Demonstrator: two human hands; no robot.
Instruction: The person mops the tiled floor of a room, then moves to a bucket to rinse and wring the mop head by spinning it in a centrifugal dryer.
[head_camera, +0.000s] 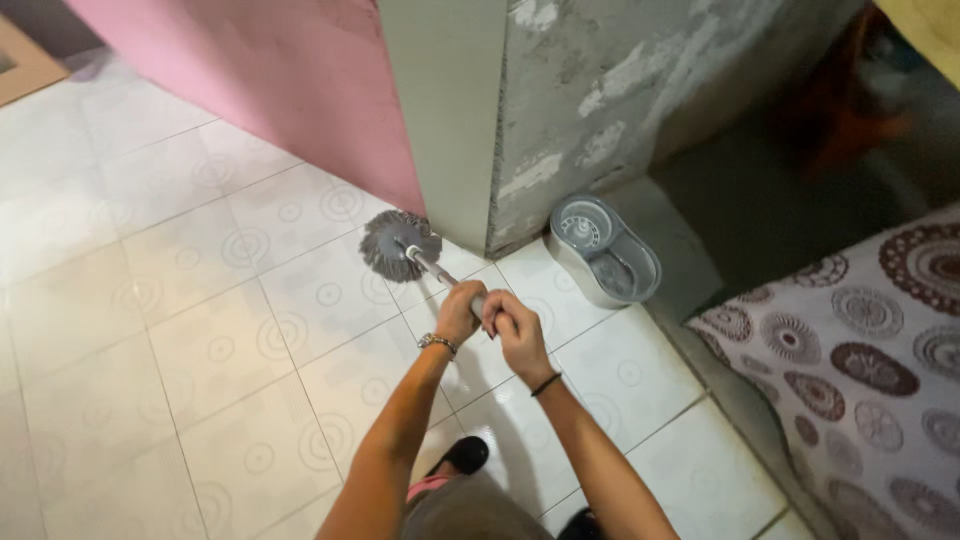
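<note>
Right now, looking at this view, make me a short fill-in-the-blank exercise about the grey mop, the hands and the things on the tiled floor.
1. Both hands, left hand and right hand, grip the mop's metal ____.
2. The round grey string mop head rests on the white patterned floor tiles at the foot of the ____ wall.
3. The grey oval spin bucket stands beside the bare ____ pillar.

Missing words: handle; pink; concrete

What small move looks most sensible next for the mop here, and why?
Probably draw the mop head back along the floor tiles toward the feet. Both the left hand and right hand grip the handle, and the head already sits against the base of the pink wall at the pillar corner.
</note>
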